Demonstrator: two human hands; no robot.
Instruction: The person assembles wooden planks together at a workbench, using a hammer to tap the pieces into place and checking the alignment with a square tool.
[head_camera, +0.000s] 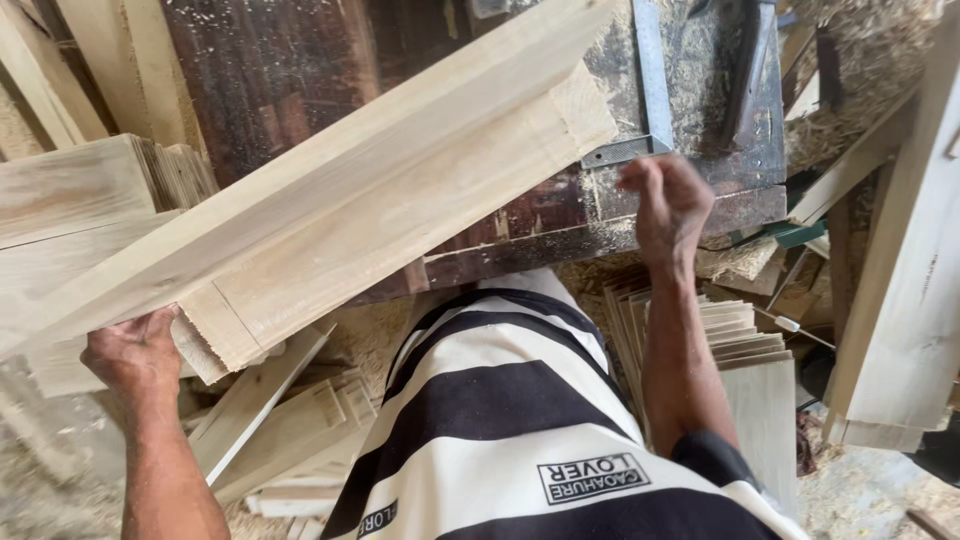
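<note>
Item: long pale wooden plank (340, 190) with a rebated, stepped profile and rough-sawn ends, lying tilted from 8 o'clock up to 1 o'clock across the view, its upper end over the dark sawdust-strewn machine table (300, 70). Left hand (135, 350), at 8 o'clock, curled under the lower end of the plank, fingers wrapped up against its underside and bearing it. Right hand (668, 205), at 2 o'clock, raised just beside the upper end of the plank but apart from it, fingers loosely bent and grasping nothing; it hangs near the grey metal guide rail (652, 70), whose perforated foot juts toward the plank end. Further items: dark angled metal bar (750, 75) at 1 o'clock, resting on the machine table; stack of thin pale wooden boards (740, 340) at 4 o'clock, standing on edge beside the right forearm; heap of pale wooden offcuts (285, 430) at 7 o'clock, below the left hand; stack of flat pale boards (80, 185) at 9 o'clock, behind the plank; broad pale upright board (910, 290) at 3 o'clock. Black-and-white striped shirt (510, 420) fills 6 o'clock. Sawdust (860, 120) heaped at 2 o'clock.
</note>
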